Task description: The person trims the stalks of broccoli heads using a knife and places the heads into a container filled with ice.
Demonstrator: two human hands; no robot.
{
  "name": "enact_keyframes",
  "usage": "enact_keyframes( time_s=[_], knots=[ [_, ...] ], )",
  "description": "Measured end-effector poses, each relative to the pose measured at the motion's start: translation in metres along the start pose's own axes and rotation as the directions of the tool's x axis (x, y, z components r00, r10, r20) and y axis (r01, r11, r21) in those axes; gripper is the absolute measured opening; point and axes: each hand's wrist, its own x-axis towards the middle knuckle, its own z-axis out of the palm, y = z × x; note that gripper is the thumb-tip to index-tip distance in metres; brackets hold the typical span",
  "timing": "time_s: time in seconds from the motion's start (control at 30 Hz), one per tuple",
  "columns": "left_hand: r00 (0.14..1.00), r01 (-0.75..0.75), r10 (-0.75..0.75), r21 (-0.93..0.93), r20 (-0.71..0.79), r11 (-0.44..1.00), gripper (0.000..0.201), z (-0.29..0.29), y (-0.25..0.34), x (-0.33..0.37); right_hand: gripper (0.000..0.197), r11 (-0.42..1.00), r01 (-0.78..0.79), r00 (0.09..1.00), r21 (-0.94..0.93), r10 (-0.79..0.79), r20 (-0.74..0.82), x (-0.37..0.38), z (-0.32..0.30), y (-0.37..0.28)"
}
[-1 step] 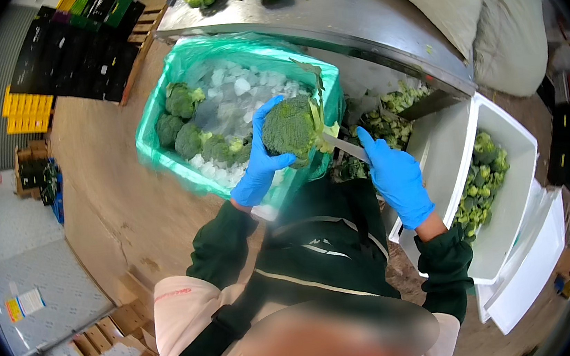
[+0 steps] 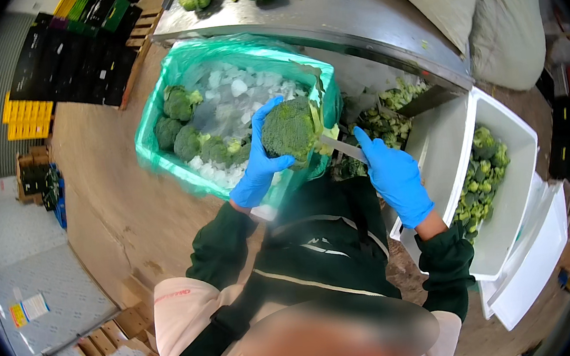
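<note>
The dark green apron (image 2: 320,244) is closest, with both gloved hands held out beyond it. The right hand (image 2: 398,181) is wrapped around a knife (image 2: 346,149), its handle hidden in the grip and the index finger reaching toward the blade. The left hand (image 2: 256,177) cups a broccoli head (image 2: 286,133) by its crown, raised over the near right part of the green-lined box (image 2: 146,147), stem and leaves facing the blade.

Trimming the stem end appears to be the step in hand; the next stroke calls for a steady crown and left fingers kept clear of the edge.

The box's right rim passes close under the work, so a low stroke could catch the liner. Room looks freer to the right, above the leaf scraps (image 2: 390,122), until the white tub's wall (image 2: 435,155). Farther off, the metal table's edge (image 2: 354,44) limits reach forward.
</note>
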Motion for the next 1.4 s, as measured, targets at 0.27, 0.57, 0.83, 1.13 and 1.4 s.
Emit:
enact_keyframes(
  time_s=[0.27, 0.57, 0.83, 1.13, 1.4],
  knots=[
    [0.973, 0.146, -0.156, 0.068, 0.168, 0.987, 0.098, 0.023, -0.011, -0.004, 0.03, 0.902, -0.203, 0.959, 0.382, 0.262, -0.111, -0.04, 0.074, 0.068],
    [0.873, 0.258, -0.341, 0.263, 0.349, 0.93, 0.096, 0.034, 0.02, 0.028, 0.036, 0.329, -0.593, 0.583, 0.735, -0.454, 0.674, -0.013, -0.02, 0.06],
    [0.794, 0.225, -0.399, 0.388, 0.459, 0.894, 0.09, 0.047, 0.031, 0.049, 0.037, 0.41, -0.618, 0.328, 0.671, -0.641, 0.694, 0.004, 0.001, 0.057],
    [0.759, 0.168, -0.366, 0.382, 0.538, 0.909, 0.086, 0.042, 0.019, 0.042, 0.036, 0.506, -0.652, 0.052, 0.565, -0.714, 0.698, 0.007, 0.031, 0.057],
    [1.0, -0.012, 0.013, 0.049, -0.015, 0.999, 0.07, -0.024, 0.066, 0.079, 0.029, 0.779, -0.375, 0.305, 0.503, -0.408, 0.86, 0.002, 0.04, 0.073]
  ],
)
